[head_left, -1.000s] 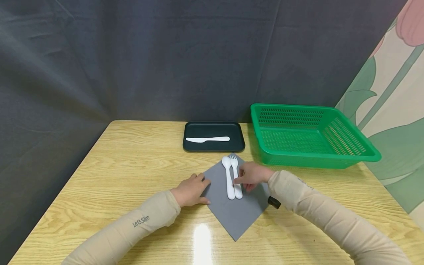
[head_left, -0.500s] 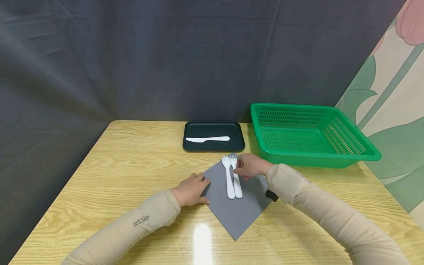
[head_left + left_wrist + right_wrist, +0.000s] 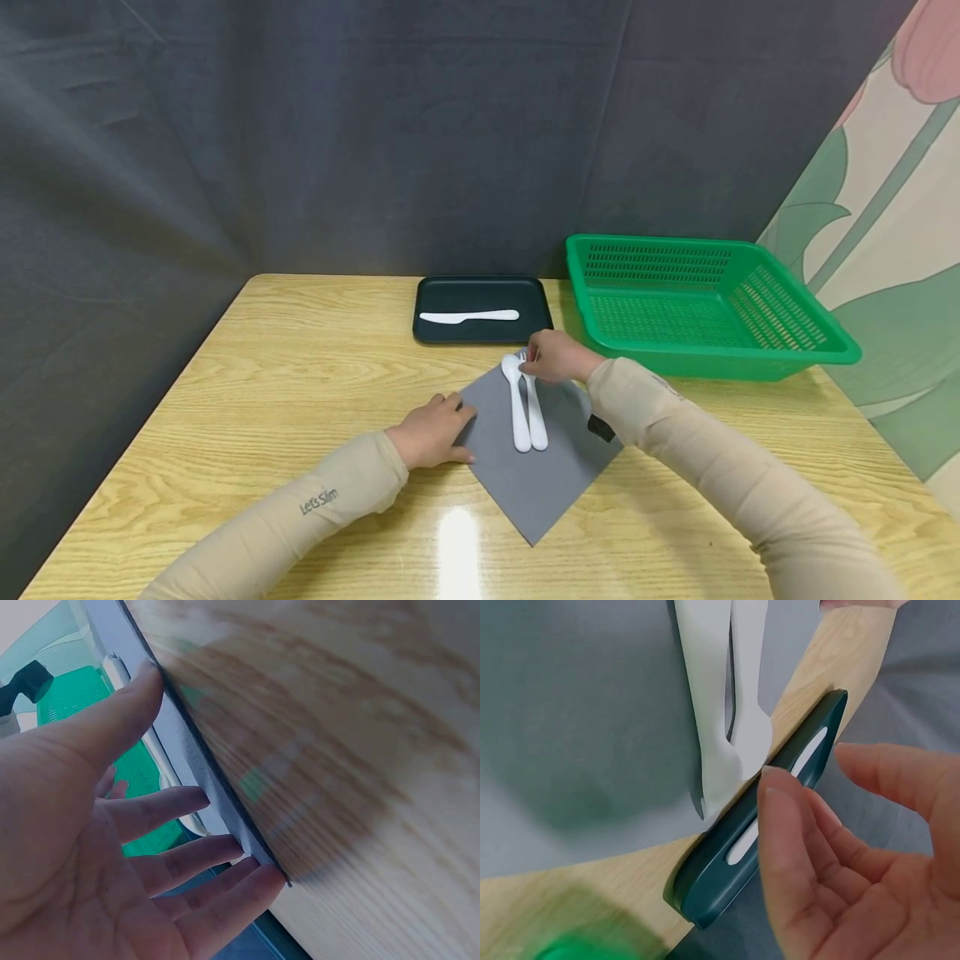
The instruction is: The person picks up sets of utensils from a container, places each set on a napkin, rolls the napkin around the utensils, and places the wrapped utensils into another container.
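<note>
A grey square cloth (image 3: pixel 525 492) lies diamond-wise on the wooden table. On it a white spoon (image 3: pixel 517 408) and a white fork (image 3: pixel 537 421) lie side by side, heads toward the far corner. My left hand (image 3: pixel 432 432) touches the cloth's left corner; in the left wrist view its fingertips (image 3: pixel 225 847) meet the edge, fingers spread. Over the fork's head hovers my right hand (image 3: pixel 558 357), partly hiding the tines. The right wrist view shows its thumb and forefinger apart, nothing between them, beside the spoon (image 3: pixel 750 739) and fork (image 3: pixel 707 712).
Behind the cloth sits a dark tray (image 3: pixel 480 292) with a white knife (image 3: pixel 471 317) in it. A green perforated basket (image 3: pixel 712 358) stands at the back right. A dark curtain (image 3: pixel 412 142) hangs along the table's far edge.
My right hand has slid away from me along the fork, from its handle up to its head. The left hand, cloth and cutlery have stayed put.
</note>
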The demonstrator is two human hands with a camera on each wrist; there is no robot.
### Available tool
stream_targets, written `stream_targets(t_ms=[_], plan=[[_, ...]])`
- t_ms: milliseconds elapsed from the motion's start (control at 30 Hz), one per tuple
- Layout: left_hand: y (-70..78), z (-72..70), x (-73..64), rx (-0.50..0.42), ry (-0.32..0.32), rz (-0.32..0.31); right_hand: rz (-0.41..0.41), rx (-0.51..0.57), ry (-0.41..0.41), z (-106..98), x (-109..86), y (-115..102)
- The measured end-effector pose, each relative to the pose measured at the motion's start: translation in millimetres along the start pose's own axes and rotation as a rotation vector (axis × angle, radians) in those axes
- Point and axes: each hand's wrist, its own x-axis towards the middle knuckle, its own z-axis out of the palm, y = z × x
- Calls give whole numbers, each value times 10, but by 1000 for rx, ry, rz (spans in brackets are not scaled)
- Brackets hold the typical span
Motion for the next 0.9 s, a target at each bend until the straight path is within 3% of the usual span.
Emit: stream_targets(t_ms=[467, 900], plan=[[6, 7, 6, -1, -10, -12, -45, -35, 118, -44, 193, -15], [14, -14, -8, 2, -4, -11, 29, -13, 144, -76, 323, -85]])
